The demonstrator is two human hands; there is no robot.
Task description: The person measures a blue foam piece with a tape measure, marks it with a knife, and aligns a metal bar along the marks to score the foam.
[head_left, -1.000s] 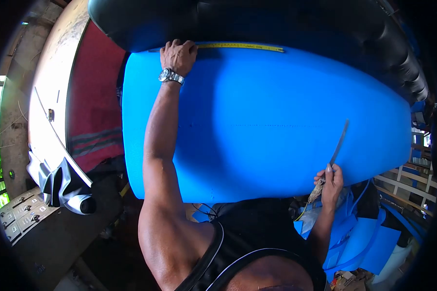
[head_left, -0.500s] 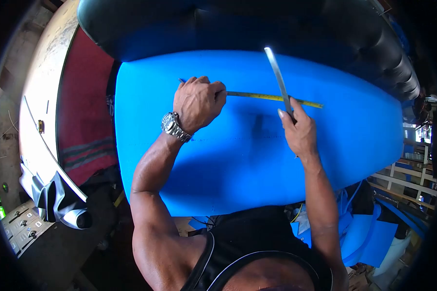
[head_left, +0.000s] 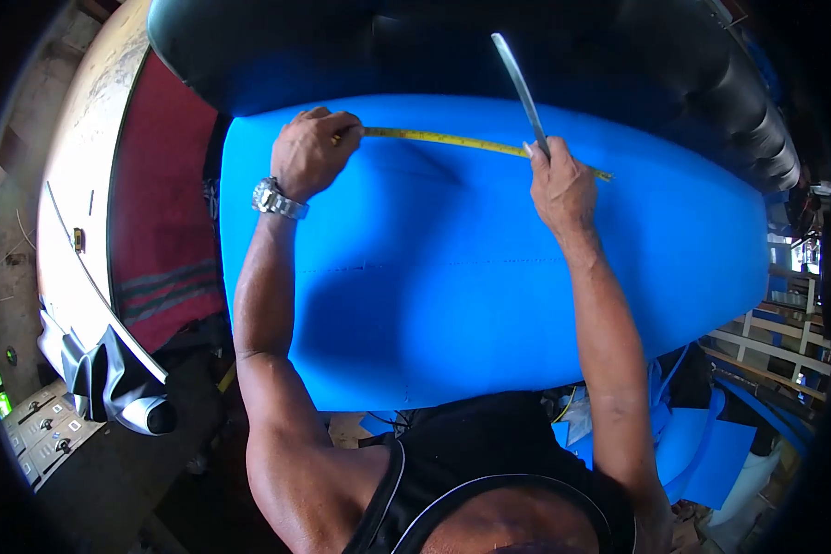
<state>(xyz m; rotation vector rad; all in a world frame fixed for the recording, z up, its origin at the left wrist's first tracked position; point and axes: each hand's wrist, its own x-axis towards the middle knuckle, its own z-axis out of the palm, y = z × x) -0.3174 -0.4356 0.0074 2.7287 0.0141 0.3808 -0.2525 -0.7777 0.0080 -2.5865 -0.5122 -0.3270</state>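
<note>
A yellow tape measure blade (head_left: 452, 140) stretches across a large blue foam sheet (head_left: 471, 314). My left hand (head_left: 312, 152), with a metal watch on its wrist, is closed around the blade's left end; whatever else sits inside that fist is hidden. Over the blade's right part is my right hand (head_left: 560, 189), gripping a narrow, slightly curved metal strip (head_left: 519, 83) that points up and away. The blade passes by the right fingers and its tip shows just beyond them. A dotted line of dark marks (head_left: 342, 268) runs across the sheet.
A padded black upholstered piece (head_left: 452, 55) borders the far edge of the sheet. Dark red fabric (head_left: 162, 203) and a pale curved panel (head_left: 78, 203) are at the left. Blue offcuts (head_left: 716, 462) lie at the lower right, near a wooden lattice (head_left: 776, 323).
Both hands have moved toward the far edge of the sheet, the left also going leftward. More of the tape blade shows between them, and the metal strip reaches farther over the black upholstery.
</note>
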